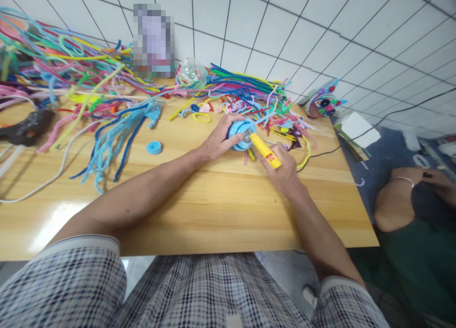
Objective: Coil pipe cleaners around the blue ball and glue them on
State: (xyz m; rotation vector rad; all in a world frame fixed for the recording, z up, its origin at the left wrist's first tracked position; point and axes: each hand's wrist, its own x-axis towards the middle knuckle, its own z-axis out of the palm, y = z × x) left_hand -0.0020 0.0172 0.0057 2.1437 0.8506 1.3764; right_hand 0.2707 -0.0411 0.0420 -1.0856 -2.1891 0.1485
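blue coil (242, 127) sits nearer the desk's (199, 214) far edge than its near one, clamped in the left hand (218, 140); the right hand (285, 168) is closed round a yellow tool (262, 149). it looks light, soft and squashable, best cupped by its outer rim.

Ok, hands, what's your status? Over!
Left hand holding blue coil. Right hand gripping yellow tool, tip at coil. Fuzzy stems crowded just beyond.
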